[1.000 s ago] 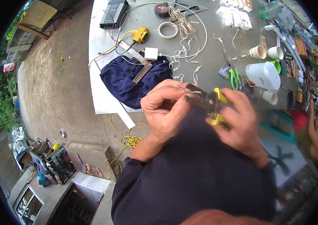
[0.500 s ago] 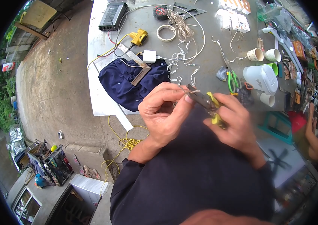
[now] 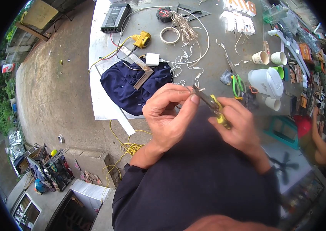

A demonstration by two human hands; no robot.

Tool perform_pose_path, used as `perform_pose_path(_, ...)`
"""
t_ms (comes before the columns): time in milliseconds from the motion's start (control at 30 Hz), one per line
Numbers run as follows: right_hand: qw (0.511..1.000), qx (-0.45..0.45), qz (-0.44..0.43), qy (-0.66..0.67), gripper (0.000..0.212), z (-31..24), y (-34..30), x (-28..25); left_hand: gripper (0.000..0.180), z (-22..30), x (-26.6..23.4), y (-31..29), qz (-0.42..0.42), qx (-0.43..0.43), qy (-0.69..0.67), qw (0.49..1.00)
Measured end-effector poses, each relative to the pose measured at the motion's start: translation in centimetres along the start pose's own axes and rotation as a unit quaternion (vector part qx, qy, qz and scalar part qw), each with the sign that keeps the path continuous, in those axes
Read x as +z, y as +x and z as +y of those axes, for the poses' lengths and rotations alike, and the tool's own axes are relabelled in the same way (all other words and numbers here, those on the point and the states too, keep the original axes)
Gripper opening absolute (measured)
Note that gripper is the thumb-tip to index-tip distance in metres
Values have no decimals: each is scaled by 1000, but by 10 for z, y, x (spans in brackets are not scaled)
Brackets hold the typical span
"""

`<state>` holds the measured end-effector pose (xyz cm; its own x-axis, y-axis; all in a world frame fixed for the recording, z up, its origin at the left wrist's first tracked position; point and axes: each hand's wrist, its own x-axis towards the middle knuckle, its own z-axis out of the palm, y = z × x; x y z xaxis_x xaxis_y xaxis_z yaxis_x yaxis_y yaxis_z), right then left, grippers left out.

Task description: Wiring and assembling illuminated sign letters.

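Note:
My left hand [image 3: 169, 111] pinches a thin wire [image 3: 202, 89] between thumb and forefinger. Its pale end sticks out past the fingertips. In my right hand [image 3: 237, 124] are wire strippers [image 3: 210, 102] with yellow handles, a dark metal head and a coiled spring. Their jaws lie across the wire, right at the left thumb tip; whether they bite into it is too small to tell. Beyond my hands on the metal table, a string of small white light modules [image 3: 187, 57] lies in loops. A dark blue cloth [image 3: 117, 82] with a metal square [image 3: 144, 79] on it is to the left.
Green-handled scissors [image 3: 239, 85], a white lidded container [image 3: 265, 82] and several cups [image 3: 261, 57] stand to the right. Farther back lie a tape roll [image 3: 169, 35], a tape measure [image 3: 164, 14], a yellow device [image 3: 143, 39] and a black box [image 3: 115, 17]. Another person [image 3: 316, 134] is at far right.
The strippers have swung to a steeper angle at the wire, and their handles look closer together. The pale wire end now shows beyond the jaws. My left hand has barely moved.

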<state>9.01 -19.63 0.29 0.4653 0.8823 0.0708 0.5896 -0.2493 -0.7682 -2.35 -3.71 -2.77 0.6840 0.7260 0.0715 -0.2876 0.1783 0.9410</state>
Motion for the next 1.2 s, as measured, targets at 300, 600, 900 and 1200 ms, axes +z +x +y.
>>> perform_pose_path(300, 993, 73, 41, 87, 63, 5, 0, 12, 7, 6, 1, 5, -56, -97, -15, 994)
perform_pose_path(600, 994, 66, -27, 88, 57, 10, 8, 9, 12, -1, 4, -1, -74, -87, -7, 993)
perform_pose_path(900, 984, 120, -16, 132, 49, 19, 7, 22, 10, -15, 2, 3, -74, -74, 106, 989)
perform_pose_path(1200, 987, 122, 19, 106, 41, 26, -2, 30, 12, -27, 0, 1, -76, -42, 115, 990)
